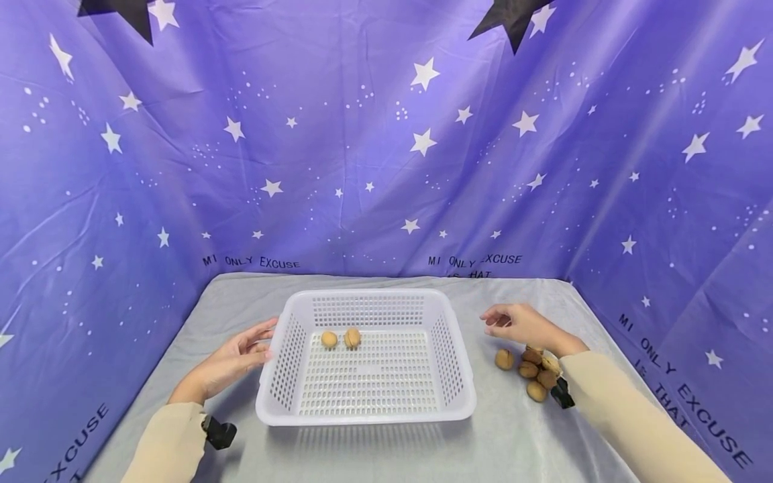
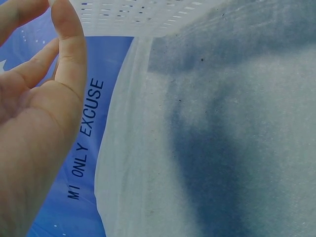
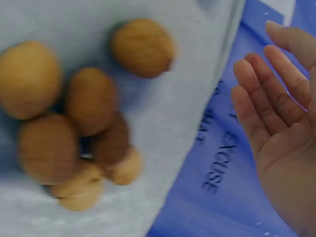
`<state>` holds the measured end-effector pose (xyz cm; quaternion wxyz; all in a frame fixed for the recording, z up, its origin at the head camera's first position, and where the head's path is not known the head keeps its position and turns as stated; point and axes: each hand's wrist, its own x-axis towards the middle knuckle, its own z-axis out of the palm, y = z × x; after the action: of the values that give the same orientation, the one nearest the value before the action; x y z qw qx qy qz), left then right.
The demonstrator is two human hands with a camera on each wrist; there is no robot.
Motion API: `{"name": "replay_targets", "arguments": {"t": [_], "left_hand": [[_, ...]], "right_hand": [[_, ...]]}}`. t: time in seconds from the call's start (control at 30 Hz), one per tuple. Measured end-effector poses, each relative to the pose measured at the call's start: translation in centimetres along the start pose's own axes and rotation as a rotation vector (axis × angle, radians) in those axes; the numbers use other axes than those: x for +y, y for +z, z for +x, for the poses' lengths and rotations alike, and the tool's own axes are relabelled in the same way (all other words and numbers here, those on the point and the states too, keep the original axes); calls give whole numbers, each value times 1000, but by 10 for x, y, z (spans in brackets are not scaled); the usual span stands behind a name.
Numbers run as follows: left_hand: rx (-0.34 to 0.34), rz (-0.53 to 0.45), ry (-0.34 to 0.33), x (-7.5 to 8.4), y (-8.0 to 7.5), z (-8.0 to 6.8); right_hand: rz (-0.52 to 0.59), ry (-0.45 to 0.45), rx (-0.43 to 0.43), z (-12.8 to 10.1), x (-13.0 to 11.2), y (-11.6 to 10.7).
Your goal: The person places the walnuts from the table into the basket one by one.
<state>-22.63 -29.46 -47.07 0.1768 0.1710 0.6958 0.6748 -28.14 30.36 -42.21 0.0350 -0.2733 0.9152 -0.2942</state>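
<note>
A white perforated basket (image 1: 449, 402) stands mid-table with two walnuts (image 1: 341, 338) at its far side. My left hand (image 1: 241, 352) rests with straight fingers against the basket's left wall; the left wrist view shows its fingers (image 2: 69, 44) by the basket (image 2: 138, 15). My right hand (image 1: 513, 322) hovers right of the basket, fingers relaxed and holding nothing, just above a pile of several walnuts (image 1: 534, 372). The right wrist view shows the walnuts (image 3: 79, 113) on the cloth and the bare palm (image 3: 281, 123).
A grey cloth (image 1: 513, 443) covers the table. A purple star-printed backdrop (image 1: 386, 147) closes in the back and both sides. Small black wrist cameras (image 1: 219, 431) hang under the sleeves.
</note>
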Motion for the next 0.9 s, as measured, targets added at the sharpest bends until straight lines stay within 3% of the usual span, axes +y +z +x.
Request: {"name": "replay_targets", "arguments": {"t": [0.27,0.5,0.9], "left_hand": [[-5,1,-2,0,0,-1],[5,2,3,2,1,0],[12,-9,4,3,3,0]], "right_hand": [[44,136,-59,-27,23,19],[39,159,-58,-39,37,26],[32,158,-86,-43,37,28]]}}
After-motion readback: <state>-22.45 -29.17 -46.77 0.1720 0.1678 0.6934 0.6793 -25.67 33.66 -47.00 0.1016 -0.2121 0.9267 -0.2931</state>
